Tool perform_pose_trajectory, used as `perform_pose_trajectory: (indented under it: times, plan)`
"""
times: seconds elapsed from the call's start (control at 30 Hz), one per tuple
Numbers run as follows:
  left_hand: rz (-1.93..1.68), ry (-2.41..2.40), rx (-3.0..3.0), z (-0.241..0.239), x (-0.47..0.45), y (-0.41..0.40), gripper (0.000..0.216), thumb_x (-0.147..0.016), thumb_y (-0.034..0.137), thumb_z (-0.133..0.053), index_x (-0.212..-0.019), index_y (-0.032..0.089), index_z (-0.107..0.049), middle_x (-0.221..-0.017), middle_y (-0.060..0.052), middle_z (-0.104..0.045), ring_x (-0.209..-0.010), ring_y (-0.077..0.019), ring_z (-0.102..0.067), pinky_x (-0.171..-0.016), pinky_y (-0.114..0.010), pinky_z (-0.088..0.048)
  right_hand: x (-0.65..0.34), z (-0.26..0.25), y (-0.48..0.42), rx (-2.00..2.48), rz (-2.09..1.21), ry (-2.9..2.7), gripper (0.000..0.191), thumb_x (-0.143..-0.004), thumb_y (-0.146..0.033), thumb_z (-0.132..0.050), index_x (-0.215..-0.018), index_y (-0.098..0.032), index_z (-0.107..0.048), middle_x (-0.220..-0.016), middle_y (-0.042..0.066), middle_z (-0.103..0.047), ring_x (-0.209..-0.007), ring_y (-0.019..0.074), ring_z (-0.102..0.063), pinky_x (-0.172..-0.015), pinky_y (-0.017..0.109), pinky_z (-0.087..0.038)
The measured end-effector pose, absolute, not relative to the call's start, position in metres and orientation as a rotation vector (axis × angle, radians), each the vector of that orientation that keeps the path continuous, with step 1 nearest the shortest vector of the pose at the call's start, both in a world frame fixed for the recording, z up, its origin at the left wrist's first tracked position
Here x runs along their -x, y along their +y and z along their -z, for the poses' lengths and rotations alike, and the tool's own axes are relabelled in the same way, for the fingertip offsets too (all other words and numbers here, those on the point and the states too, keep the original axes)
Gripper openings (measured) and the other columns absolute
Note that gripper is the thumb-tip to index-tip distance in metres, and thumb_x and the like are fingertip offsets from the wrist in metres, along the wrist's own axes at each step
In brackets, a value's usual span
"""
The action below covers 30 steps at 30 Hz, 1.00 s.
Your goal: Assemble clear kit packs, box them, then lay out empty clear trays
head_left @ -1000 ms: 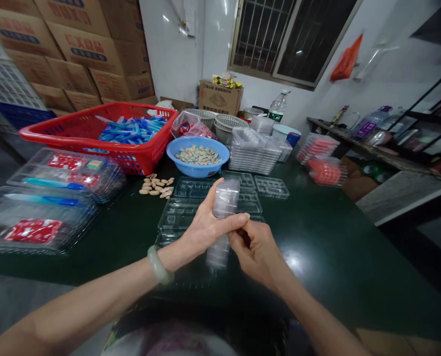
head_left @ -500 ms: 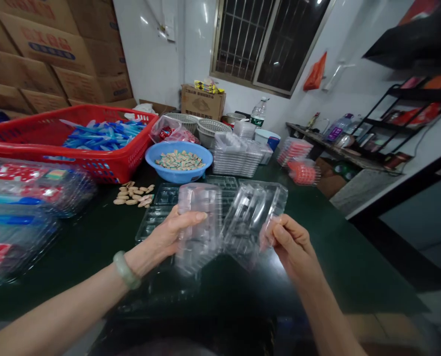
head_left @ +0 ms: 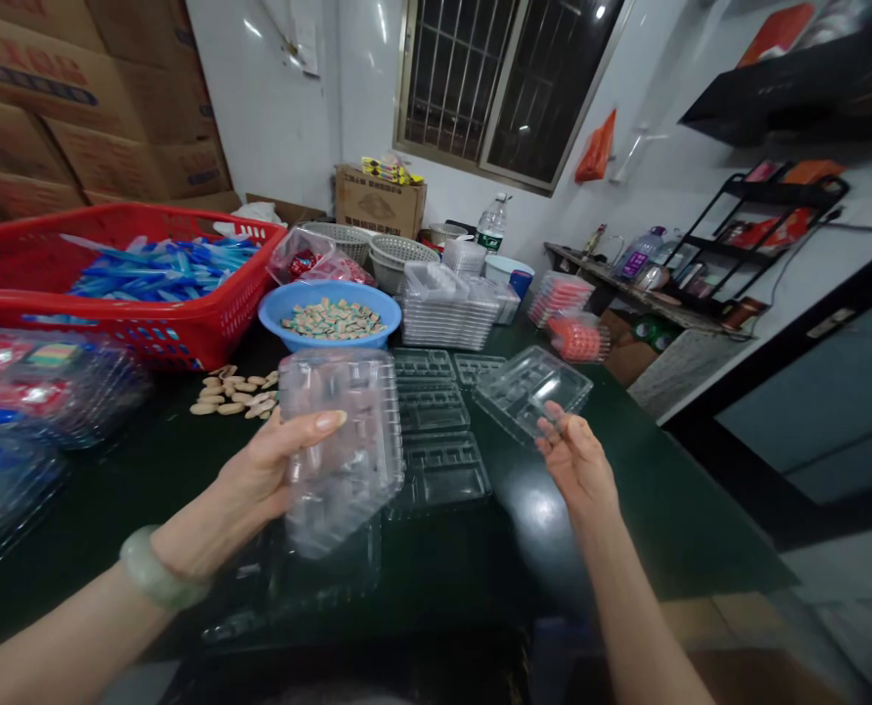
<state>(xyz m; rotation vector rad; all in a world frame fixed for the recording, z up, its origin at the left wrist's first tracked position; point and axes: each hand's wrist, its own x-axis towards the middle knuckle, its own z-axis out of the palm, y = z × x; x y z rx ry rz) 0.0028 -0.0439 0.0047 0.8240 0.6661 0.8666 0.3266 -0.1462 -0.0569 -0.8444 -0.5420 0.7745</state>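
My left hand (head_left: 293, 455) grips a nested stack of clear plastic trays (head_left: 344, 441), thumb across the front and fingers behind. My right hand (head_left: 573, 446) pinches the near edge of a single clear plastic tray (head_left: 534, 387), tilted over the right side of the table. Between my hands, several empty clear trays lie in rows on the dark green table, among them a near tray (head_left: 446, 465) and one behind it (head_left: 432, 406). The held stack partly hides others on the left.
A blue basin (head_left: 274, 318) of small pieces stands behind the peanut-shaped pieces (head_left: 234, 392). At left are a red basket (head_left: 222, 338) of blue items and filled packs (head_left: 75, 392). Stacked clear containers (head_left: 446, 318) and orange-red packs (head_left: 578, 338) stand at the back.
My hands have moved apart. The single tray in my right hand has separated from the stack and swung away to the right. The stack in my left hand has shifted left.
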Motion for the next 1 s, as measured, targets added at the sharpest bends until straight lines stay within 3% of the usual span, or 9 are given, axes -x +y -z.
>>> perform_pose_trajectory:
  times: [0.1, 0.23, 0.4, 0.47, 0.57, 0.67, 0.8, 0.9, 1.0]
  plan:
    - [-0.86, 0.628, -0.818, -0.004, 0.003, -0.042, 0.05, -0.056, 0.029, -0.083, -0.098, 0.013, -0.061, -0.08, -0.007, -0.066, -0.063, -0.0253, -0.063, -0.056, -0.04, -0.057, -0.351, 0.089, -0.141, 0.922, -0.733, -0.316, 0.027, -0.063, -0.027, -0.078, -0.074, -0.02, -0.054, -0.09, -0.002, -0.066, -0.078, 0.0148, -0.065, -0.061, 0.025, -0.052]
    - [-0.852, 0.612, -0.767, -0.001, 0.0, -0.041, 0.05, -0.057, 0.029, -0.082, -0.1, 0.014, -0.062, -0.086, -0.008, -0.066, -0.071, -0.0279, -0.063, -0.063, -0.044, -0.056, -0.354, 0.119, -0.128, 1.062, -0.772, -0.185, 0.018, -0.073, -0.021, -0.068, -0.071, -0.019, -0.05, -0.069, -0.004, -0.063, -0.068, 0.0136, -0.065, -0.065, 0.029, -0.052]
    - [-0.815, 0.636, -0.742, 0.0, -0.008, -0.044, 0.053, -0.052, 0.03, -0.084, -0.098, 0.013, -0.064, -0.087, -0.01, -0.066, -0.073, -0.0309, -0.063, -0.061, -0.044, -0.056, -0.343, 0.113, -0.106, 1.199, -0.927, -0.133, 0.015, -0.088, -0.018, -0.049, -0.073, -0.017, -0.053, -0.066, 0.002, -0.063, -0.067, 0.0131, -0.065, -0.069, 0.028, -0.052]
    - [-0.817, 0.629, -0.733, 0.0, -0.007, -0.045, 0.055, -0.051, 0.031, -0.084, -0.099, 0.014, -0.063, -0.09, -0.011, -0.066, -0.076, -0.033, -0.062, -0.062, -0.046, -0.056, -0.342, 0.102, -0.106, 1.327, -1.029, -0.149, 0.017, -0.09, -0.021, -0.047, -0.075, -0.015, -0.054, -0.071, 0.006, -0.064, -0.067, 0.0149, -0.065, -0.064, 0.028, -0.052]
    - [-0.834, 0.646, -0.701, -0.001, -0.004, -0.046, 0.048, -0.051, 0.029, -0.084, -0.092, 0.015, -0.063, -0.08, -0.007, -0.066, -0.066, -0.0272, -0.062, -0.058, -0.042, -0.056, -0.342, 0.091, -0.116, 1.552, -1.14, -0.269, 0.017, -0.088, -0.026, -0.049, -0.081, -0.012, -0.055, -0.082, 0.01, -0.066, -0.062, 0.0152, -0.062, -0.052, 0.026, -0.047]
    - [-0.831, 0.662, -0.672, 0.001, -0.004, -0.045, 0.045, -0.051, 0.027, -0.085, -0.087, 0.014, -0.061, -0.074, -0.005, -0.065, -0.059, -0.0232, -0.06, -0.054, -0.036, -0.056, -0.34, 0.093, -0.124, 1.876, -0.835, -0.581, 0.017, -0.085, -0.027, -0.052, -0.091, -0.012, -0.058, -0.088, 0.009, -0.064, -0.062, 0.0148, -0.06, -0.053, 0.026, -0.045]
    - [-0.752, 0.634, -0.637, 0.005, -0.014, -0.046, 0.055, -0.053, 0.031, -0.086, -0.099, 0.016, -0.059, -0.088, -0.006, -0.065, -0.069, -0.0247, -0.062, -0.062, -0.04, -0.056, -0.34, 0.11, -0.111, 2.247, -0.086, -1.15, 0.027, -0.084, -0.021, -0.05, -0.108, -0.014, -0.061, -0.101, 0.013, -0.061, -0.093, 0.0224, -0.058, -0.081, 0.034, -0.045]
    - [-0.692, 0.618, -0.659, 0.008, -0.022, -0.049, 0.066, -0.051, 0.039, -0.088, -0.104, 0.015, -0.057, -0.096, -0.01, -0.063, -0.079, -0.028, -0.062, -0.069, -0.043, -0.055, -0.337, 0.116, -0.098, 2.371, 0.088, -1.311, 0.036, -0.083, -0.017, -0.049, -0.118, -0.014, -0.059, -0.109, 0.016, -0.058, -0.103, 0.0277, -0.054, -0.088, 0.039, -0.041]
    - [-0.684, 0.578, -0.668, 0.012, -0.028, -0.05, 0.071, -0.051, 0.049, -0.087, -0.106, 0.017, -0.056, -0.103, -0.012, -0.06, -0.089, -0.0305, -0.06, -0.075, -0.043, -0.053, -0.313, 0.101, -0.101, 2.221, 0.11, -1.231, 0.038, -0.083, -0.02, -0.05, -0.12, -0.012, -0.056, -0.104, 0.017, -0.059, -0.096, 0.0275, -0.056, -0.085, 0.041, -0.042]
